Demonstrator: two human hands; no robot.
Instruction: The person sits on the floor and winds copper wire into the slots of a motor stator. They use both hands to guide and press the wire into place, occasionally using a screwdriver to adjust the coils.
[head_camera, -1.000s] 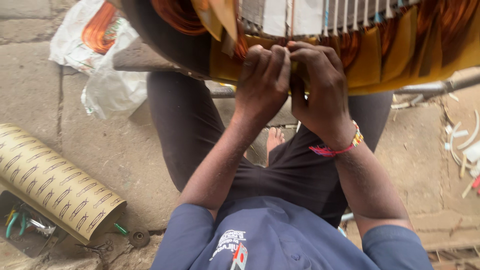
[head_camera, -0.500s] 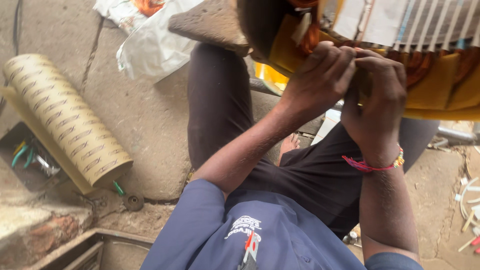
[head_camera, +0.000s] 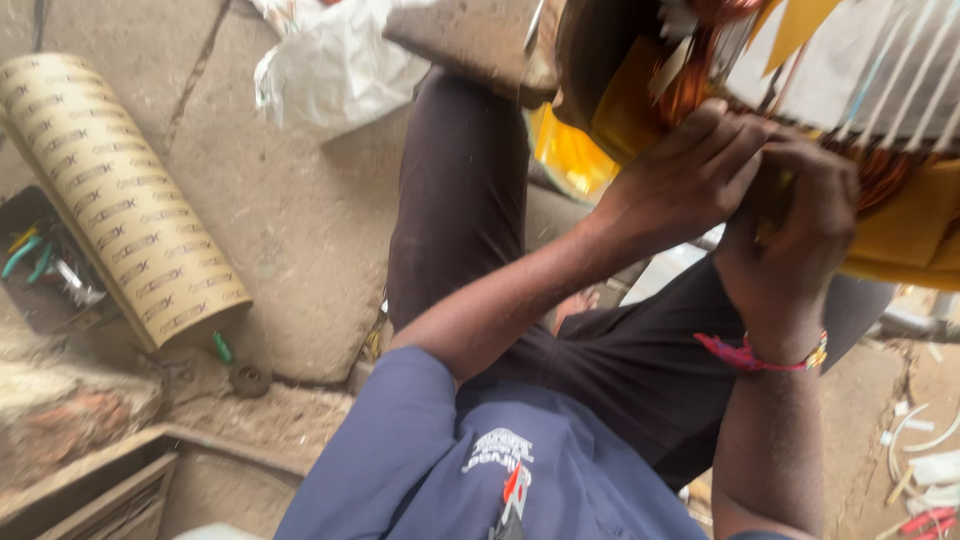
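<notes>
A: Where's the stator (head_camera: 640, 80)?

B: At one o'clock, resting above the lap, its copper windings (head_camera: 885, 170) and yellow insulation (head_camera: 905, 225) facing the hands.

A: And the hands?

B: Left hand (head_camera: 690, 180) has its fingers curled down onto the insulation edge. Right hand (head_camera: 790, 235) is clenched close beside it, pinching something I can't make out.

A: How would it handle?

B: The body looks heavy and rigid; grip the housing. The wire is thin and easily nicked, the paper bends. The paper roll (head_camera: 110, 190) lies at nine o'clock.
</notes>
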